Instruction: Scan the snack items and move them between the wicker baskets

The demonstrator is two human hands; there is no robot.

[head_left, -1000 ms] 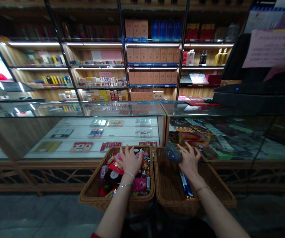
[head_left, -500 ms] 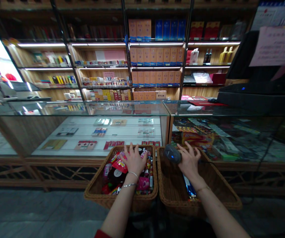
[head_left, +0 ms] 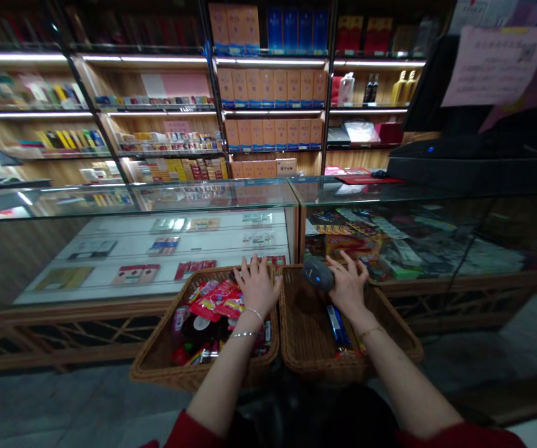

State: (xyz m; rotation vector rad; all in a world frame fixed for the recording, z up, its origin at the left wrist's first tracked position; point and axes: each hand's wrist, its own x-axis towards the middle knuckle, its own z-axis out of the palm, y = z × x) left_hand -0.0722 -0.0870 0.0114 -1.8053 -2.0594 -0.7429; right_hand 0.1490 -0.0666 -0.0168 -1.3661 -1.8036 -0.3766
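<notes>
My left hand (head_left: 257,289) hovers over the right side of the left wicker basket (head_left: 156,351), its fingers spread and nothing gripped. Under and beside it lie red candy bags (head_left: 219,300), a dark round package with a white label (head_left: 199,325) and other colourful wrapped sweets. In my right hand (head_left: 348,287) is a dark handheld barcode scanner (head_left: 318,274) with a blue light, held above the right wicker basket (head_left: 296,358). Below that hand, a blue shiny packet (head_left: 338,326) rests in the basket, partly hidden by my wrist.
Behind the baskets stands a glass display counter (head_left: 179,202) with flat packs inside. A monitor (head_left: 429,93) with a pink paper sits on its right part. Shelves of orange boxes (head_left: 268,87) and bottles line the back wall.
My view has shifted, so the scene sits further left. My left hand has moved right across its basket, baring more of the red candy bags. My right hand still holds the scanner.
</notes>
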